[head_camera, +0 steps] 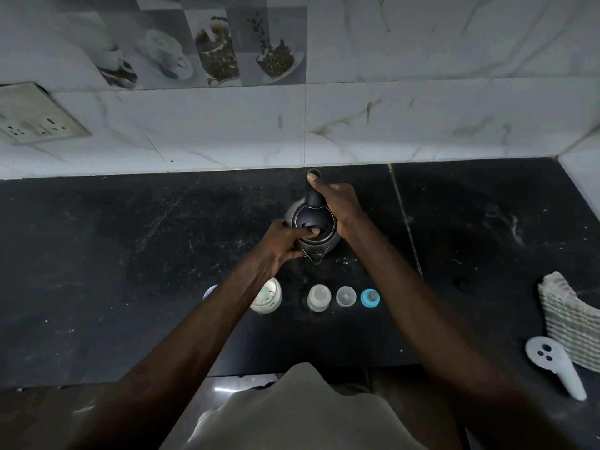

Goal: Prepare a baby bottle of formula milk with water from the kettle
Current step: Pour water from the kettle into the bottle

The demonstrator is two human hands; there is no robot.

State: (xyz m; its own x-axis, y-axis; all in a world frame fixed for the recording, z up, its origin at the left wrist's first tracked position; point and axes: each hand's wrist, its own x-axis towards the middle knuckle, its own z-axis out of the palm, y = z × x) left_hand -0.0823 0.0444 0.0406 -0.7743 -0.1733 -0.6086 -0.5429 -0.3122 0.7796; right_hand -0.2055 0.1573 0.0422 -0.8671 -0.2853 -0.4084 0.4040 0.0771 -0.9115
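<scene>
Your right hand [336, 203] was curled round the black handle [312, 193] of the kettle [326, 243], with the thumb laid along the handle's top. The handle stood on the kettle's twelve o'clock side and the spout pointed to six o'clock, toward you. Your left hand [284, 240] gripped the kettle from its eight o'clock side, fingers curled in by the spout and one fingertip pressed into the recess of the dark lid [311, 216].

The kettle stood on the black counter [130, 254], near the tiled wall. At its six o'clock the open baby bottle [319, 297] stood upright. At the bottle's three o'clock lay a clear cap [346, 296], then a blue teat ring [370, 298]. At its nine o'clock sat the formula tub [268, 297], partly hidden by your left forearm. Far off at four o'clock lay a folded striped cloth [568, 319], with a white controller [555, 365] just beside it.
</scene>
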